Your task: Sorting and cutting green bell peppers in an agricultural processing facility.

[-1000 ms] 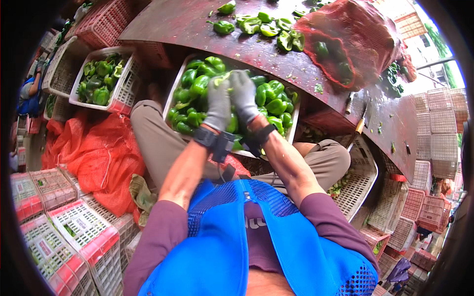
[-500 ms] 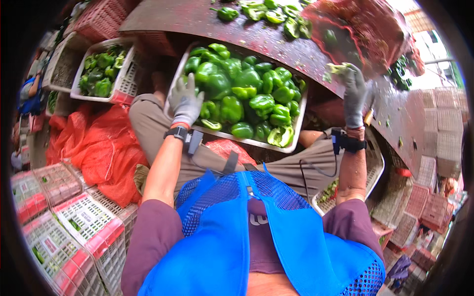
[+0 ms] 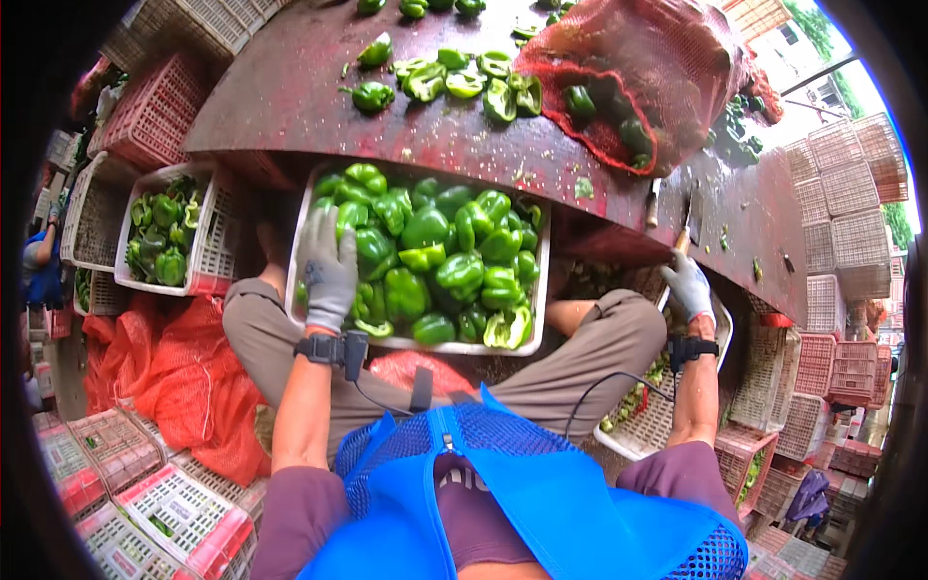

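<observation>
My left hand (image 3: pixel 330 274), in a grey glove, lies with outstretched fingers over the left side of a white plastic crate (image 3: pixel 425 344). Its fingers rest against the green bell peppers (image 3: pixel 425 230) that fill the crate, some whole and some cut. My right hand (image 3: pixel 689 288), also gloved, is at the table's near edge. Its fingers are closed at the handle end of a knife (image 3: pixel 684 238), whose blade points away across the table. A second knife (image 3: pixel 653 205) lies a little to the left of it.
Cut pepper halves (image 3: pixel 466 83) and a red mesh sack (image 3: pixel 638 58) of peppers lie on the stained table (image 3: pixel 290 106). Under my right arm stands a crate (image 3: pixel 646 440) with scraps. Another pepper crate (image 3: pixel 201 282), red netting (image 3: pixel 193 372) and stacked crates (image 3: pixel 184 507) are at left.
My right hand has come down from beside the mesh sack to the knife handle, and the pale pepper piece it held is gone from it. My left hand stays by the crate; the view has shifted.
</observation>
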Available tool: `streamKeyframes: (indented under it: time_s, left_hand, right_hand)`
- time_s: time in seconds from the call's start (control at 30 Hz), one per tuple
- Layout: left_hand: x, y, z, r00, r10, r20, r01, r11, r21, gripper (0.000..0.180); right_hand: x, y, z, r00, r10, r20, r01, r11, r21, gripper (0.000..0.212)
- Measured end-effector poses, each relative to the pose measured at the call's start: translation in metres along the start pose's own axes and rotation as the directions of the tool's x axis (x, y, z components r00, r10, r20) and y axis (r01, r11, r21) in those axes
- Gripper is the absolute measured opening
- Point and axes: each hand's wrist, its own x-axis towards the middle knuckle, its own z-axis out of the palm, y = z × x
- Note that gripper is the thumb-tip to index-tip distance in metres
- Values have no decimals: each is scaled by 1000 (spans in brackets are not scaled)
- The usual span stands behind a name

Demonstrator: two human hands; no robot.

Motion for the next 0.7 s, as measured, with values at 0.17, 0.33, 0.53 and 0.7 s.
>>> streamKeyframes:
  time_s: [0.17,0.33,0.53,0.7]
  left_hand:
    - [53,25,18,996,69,52,-55,971,-234,42]
    - [86,-6,28,984,-97,147,153,883,-443,39]
    - [113,-31,31,972,-102,212,204,813,-545,36]
    - [114,-44,21,977,-127,174,209,755,-621,34]
  right_hand:
    - [108,-241,-80,838,-543,-60,543,815,203,54]
    - [207,-527,-88,834,-551,1,538,815,214,63]
    - [276,-702,-23,958,-194,-209,245,936,252,78]
    - [303,-716,22,823,-361,-439,424,904,52,41]
